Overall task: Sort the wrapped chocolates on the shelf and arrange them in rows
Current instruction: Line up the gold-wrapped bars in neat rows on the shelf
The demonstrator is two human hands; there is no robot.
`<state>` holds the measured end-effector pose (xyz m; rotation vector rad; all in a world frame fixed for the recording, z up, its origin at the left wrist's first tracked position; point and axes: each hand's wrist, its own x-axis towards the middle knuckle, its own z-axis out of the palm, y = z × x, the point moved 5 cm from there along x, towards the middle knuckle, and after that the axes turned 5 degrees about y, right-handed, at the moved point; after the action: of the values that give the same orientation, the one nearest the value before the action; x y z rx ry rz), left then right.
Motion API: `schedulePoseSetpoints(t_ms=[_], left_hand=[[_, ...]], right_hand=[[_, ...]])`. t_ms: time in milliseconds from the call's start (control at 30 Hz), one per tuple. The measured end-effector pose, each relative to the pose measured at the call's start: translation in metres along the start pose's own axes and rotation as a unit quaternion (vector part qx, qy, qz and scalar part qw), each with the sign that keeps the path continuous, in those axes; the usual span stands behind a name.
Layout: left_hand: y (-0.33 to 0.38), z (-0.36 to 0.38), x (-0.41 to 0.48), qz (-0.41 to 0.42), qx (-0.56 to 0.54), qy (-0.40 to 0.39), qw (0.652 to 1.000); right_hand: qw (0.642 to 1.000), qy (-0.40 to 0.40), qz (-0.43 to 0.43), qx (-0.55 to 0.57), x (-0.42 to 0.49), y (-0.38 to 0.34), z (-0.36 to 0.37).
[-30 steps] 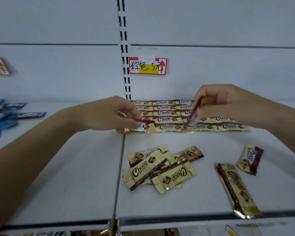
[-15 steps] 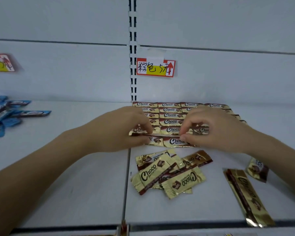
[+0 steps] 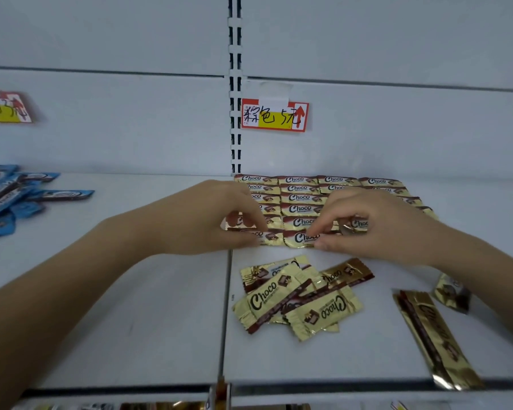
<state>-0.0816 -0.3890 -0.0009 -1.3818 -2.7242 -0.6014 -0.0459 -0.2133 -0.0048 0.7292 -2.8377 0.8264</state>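
gold rows mostly done, some left

rows of chocolates (image 3: 302, 199) sit at 12 o'clock on the shelf (image 3: 116, 321). left hand (image 3: 202, 220) and right hand (image 3: 376, 229) each pinch front-row chocolates (image 3: 296, 238), squaring them up i'd guess. loose pile (image 3: 296, 300) at 6, long bar (image 3: 433, 335) and small one (image 3: 452, 294) at 4 not yet sorted. blue chocolates (image 3: 12, 196) heaped at 9. no boxes in view, everything's straight on the shelf.

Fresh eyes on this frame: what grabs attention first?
The left hand and right hand meet mid-shelf, pinching front-row wrappers of the neat gold Choco rows against the back wall. In front lies a loose pile of gold Choco chocolates, with a long gold bar near the right front edge. A red-and-yellow handwritten tag hangs on the wall above; blue wrapped chocolates sit heaped at far left.
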Motion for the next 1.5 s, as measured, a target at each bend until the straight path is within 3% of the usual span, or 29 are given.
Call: schedulePoseSetpoints(t_ms=[133, 267, 467, 667, 833, 933, 1033, 1233, 1367, 1500], left_hand=[[0.012, 0.001, -0.003, 0.008, -0.099, -0.045, 0.994], [0.017, 0.015, -0.005, -0.009, -0.086, -0.12, 0.989], [0.022, 0.016, -0.002, -0.03, -0.093, -0.108, 0.989], [0.024, 0.018, -0.001, -0.064, -0.169, -0.112, 0.977], [0.029, 0.009, 0.006, -0.112, -0.23, -0.06, 0.965], [0.038, 0.007, 0.014, -0.127, -0.248, -0.036, 0.96], [0.047, 0.008, 0.026, -0.125, -0.246, -0.024, 0.961], [0.062, 0.015, 0.059, -0.133, -0.26, 0.046, 0.955], [0.071, 0.023, 0.083, -0.165, -0.314, 0.057, 0.933], [0.084, 0.034, 0.099, -0.169, -0.329, 0.08, 0.926]], right_hand=[[0.998, -0.062, -0.022, 0.024, -0.005, -0.008, 0.005], [0.99, -0.14, -0.027, 0.012, -0.01, -0.009, 0.012], [0.993, -0.118, -0.028, -0.004, -0.015, -0.004, 0.007], [0.991, -0.13, -0.005, -0.008, -0.021, 0.003, -0.002], [0.994, -0.079, 0.013, 0.079, -0.026, 0.008, -0.017], [0.973, -0.035, 0.053, 0.222, -0.028, 0.017, -0.028], [0.951, -0.027, 0.099, 0.293, -0.03, 0.026, -0.035], [0.932, -0.011, 0.167, 0.323, -0.052, 0.053, -0.05], [0.925, 0.047, 0.181, 0.33, -0.067, 0.073, -0.066], [0.945, 0.155, 0.131, 0.255, -0.079, 0.086, -0.078]])
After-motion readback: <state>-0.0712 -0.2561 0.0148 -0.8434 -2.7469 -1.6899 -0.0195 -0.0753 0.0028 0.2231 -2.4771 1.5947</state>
